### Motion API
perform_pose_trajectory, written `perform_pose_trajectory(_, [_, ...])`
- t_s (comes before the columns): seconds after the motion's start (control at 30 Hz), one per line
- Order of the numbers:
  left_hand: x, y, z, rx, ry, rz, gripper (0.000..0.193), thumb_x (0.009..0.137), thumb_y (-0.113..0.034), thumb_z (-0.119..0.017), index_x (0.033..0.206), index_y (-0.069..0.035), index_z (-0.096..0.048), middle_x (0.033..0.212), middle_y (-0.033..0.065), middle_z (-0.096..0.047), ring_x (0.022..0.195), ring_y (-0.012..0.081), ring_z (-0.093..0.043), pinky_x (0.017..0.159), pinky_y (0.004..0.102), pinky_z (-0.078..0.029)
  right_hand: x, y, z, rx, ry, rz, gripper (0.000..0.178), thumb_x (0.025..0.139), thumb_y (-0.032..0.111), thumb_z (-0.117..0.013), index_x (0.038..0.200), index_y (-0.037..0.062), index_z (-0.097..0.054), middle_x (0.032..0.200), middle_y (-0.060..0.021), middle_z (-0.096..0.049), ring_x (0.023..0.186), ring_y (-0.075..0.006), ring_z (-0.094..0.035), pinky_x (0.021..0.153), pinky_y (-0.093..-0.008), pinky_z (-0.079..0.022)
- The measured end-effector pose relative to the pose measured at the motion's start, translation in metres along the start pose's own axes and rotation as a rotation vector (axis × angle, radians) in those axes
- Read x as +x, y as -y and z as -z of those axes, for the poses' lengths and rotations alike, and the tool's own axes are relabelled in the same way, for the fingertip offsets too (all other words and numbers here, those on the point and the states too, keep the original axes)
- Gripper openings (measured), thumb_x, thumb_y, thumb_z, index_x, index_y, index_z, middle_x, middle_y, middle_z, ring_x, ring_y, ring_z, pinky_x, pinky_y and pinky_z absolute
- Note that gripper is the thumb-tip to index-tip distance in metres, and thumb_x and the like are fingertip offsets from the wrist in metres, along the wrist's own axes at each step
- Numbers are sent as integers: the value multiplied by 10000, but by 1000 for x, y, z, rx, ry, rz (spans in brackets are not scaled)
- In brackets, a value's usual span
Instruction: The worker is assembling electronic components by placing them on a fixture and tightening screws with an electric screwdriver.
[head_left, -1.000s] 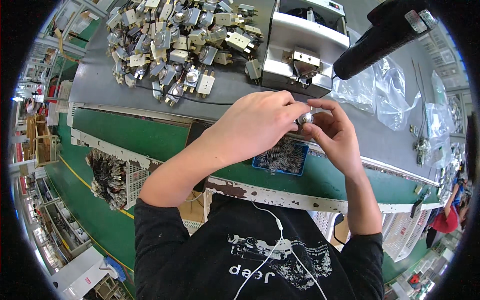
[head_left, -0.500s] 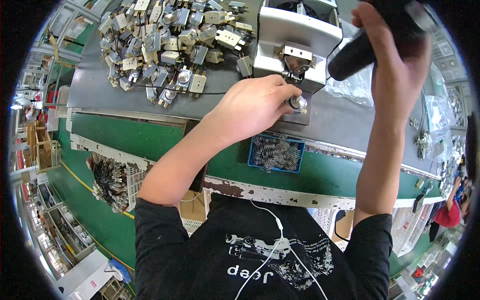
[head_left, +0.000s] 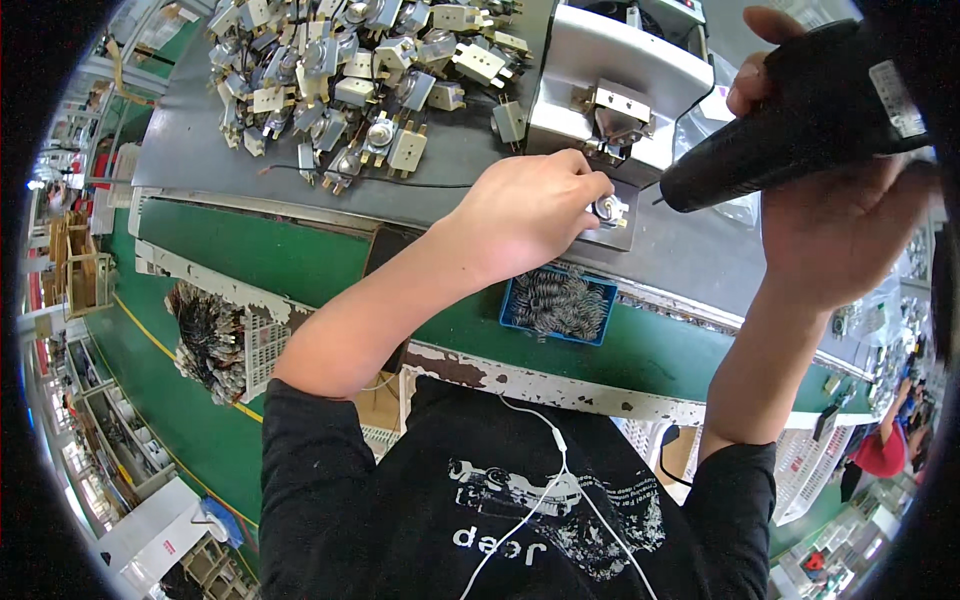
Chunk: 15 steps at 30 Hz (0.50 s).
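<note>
Gripping a matte black screwdriver [head_left: 790, 115], fingers steady a round metal part [head_left: 607, 209].

The driver [head_left: 790, 130] in my right hand [head_left: 840, 230] is matte black, with a pale label near its butt. The part [head_left: 607, 210] under my left hand [head_left: 525, 215] is silver metal, sitting on a light grey fixture [head_left: 620, 75]. Below the fixture, a blue tray [head_left: 515, 310] holds dull grey springs [head_left: 560, 300]. It rests on a green belt [head_left: 300, 265]. Left of the fixture, the pile [head_left: 350, 70] is cream and silver on a dark grey table [head_left: 190, 150].
</note>
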<state>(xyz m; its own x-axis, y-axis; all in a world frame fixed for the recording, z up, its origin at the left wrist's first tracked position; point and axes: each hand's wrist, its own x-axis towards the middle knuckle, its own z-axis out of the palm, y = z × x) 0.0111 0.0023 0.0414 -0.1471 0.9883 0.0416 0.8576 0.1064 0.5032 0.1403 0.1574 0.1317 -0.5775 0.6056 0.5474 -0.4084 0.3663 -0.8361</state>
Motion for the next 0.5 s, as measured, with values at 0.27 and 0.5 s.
perform_pose_trajectory(0.27, [-2,5,-9,-46,-117,-66,269,874,-222,-713,1088,-62,-677,1016,120,-658,924,318,-670,788,423,-550,-12,13,-8,32,159,51,666,938,409,-624,1384,-46,-432,1244,-256,-567,934,-243,-614,812,-361,-508])
perform_pose_trajectory(0.5, [1,1,-3,-39,-38,-16,257,879,-244,-705,1056,-61,-676,994,116,-655,930,314,-668,789,423,-551,-9,0,-20,94,208,125,473,973,173,-618,1297,-136,-463,996,-219,-679,703,-204,-625,675,-291,-524])
